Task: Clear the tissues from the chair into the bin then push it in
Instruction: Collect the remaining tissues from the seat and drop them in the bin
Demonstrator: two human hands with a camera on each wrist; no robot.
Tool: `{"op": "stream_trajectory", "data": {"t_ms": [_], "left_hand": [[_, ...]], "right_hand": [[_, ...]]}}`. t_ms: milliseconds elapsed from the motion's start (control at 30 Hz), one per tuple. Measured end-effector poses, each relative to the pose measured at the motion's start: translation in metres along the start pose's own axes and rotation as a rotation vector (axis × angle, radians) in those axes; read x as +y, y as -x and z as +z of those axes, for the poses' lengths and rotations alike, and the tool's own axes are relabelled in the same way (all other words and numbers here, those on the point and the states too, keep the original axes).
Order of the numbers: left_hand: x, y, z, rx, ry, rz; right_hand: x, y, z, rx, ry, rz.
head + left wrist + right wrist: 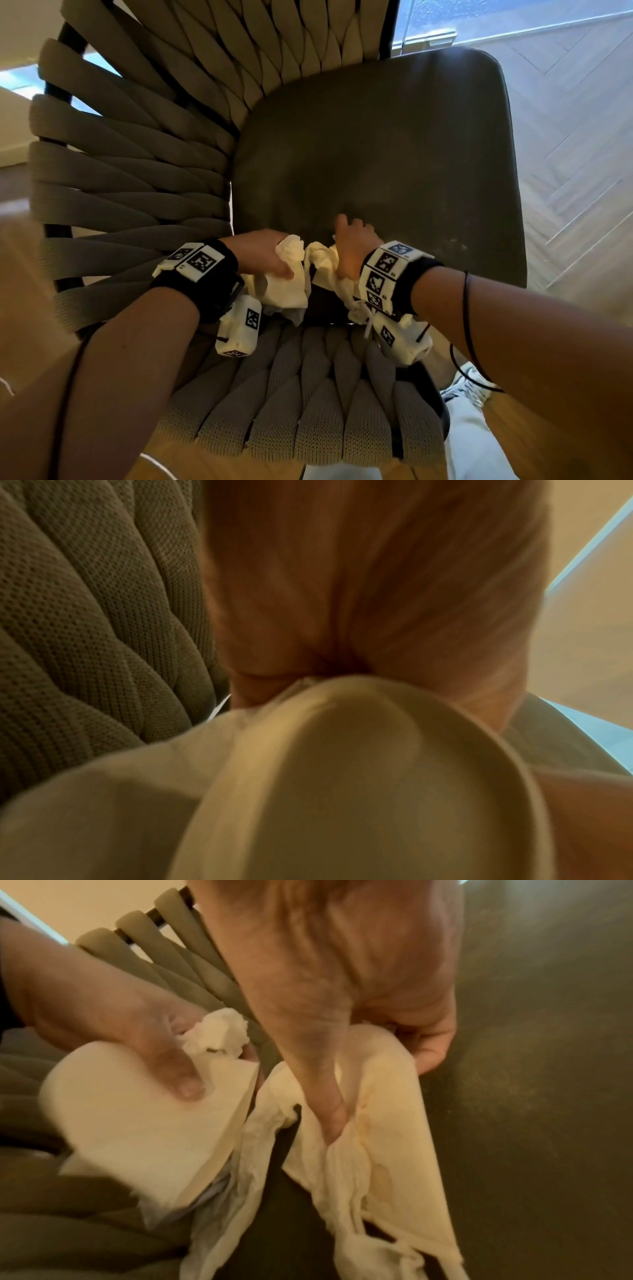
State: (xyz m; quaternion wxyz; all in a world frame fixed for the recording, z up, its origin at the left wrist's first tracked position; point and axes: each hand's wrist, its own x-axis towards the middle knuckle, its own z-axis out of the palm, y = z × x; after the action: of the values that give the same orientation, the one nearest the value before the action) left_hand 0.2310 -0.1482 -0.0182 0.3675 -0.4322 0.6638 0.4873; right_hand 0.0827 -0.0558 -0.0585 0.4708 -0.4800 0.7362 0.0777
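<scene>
A chair with a dark seat cushion (394, 144) and woven grey straps fills the head view. Over the near edge of the seat, my left hand (263, 255) grips a bunch of white tissues (284, 287), its thumb pressed on a folded sheet. My right hand (349, 246) holds another crumpled white tissue (322, 260), which hangs down below the palm. In the right wrist view the right hand (359, 1053) has its thumb and fingers closed round its tissue (383, 1137), and the left hand (130, 1020) clutches its tissues (143, 1123) beside it. Tissue (359, 791) fills the left wrist view.
The chair's woven backrest (130, 164) curves round the left side and the woven front rim (308, 404) lies below my wrists. Pale herringbone floor (575, 137) shows to the right, and a white shoe (469, 383) below the right arm. No bin is in view.
</scene>
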Motion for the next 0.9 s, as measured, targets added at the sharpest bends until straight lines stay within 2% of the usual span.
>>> {"op": "stream_trajectory", "data": {"t_ms": [200,333,500,700,900], "left_hand": [[0.011,-0.001,0.002,-0.07,0.018,0.079],[0.022,-0.009,0.012,-0.149,-0.07,0.117],[0.029,-0.019,0.013,-0.143,-0.07,0.118],[0.042,-0.007,-0.005,0.01,0.102,0.113],[0.088,0.009,-0.013,0.134,0.211,0.152]], "right_hand": [[0.006,-0.003,-0.011,-0.169,0.011,-0.06],[0.011,-0.003,-0.017,-0.198,-0.028,-0.091],[0.027,-0.003,-0.028,-0.157,-0.079,-0.085],[0.051,0.009,-0.05,-0.094,-0.337,-0.002],[0.087,0.035,-0.067,0.028,-0.697,0.011]]}}
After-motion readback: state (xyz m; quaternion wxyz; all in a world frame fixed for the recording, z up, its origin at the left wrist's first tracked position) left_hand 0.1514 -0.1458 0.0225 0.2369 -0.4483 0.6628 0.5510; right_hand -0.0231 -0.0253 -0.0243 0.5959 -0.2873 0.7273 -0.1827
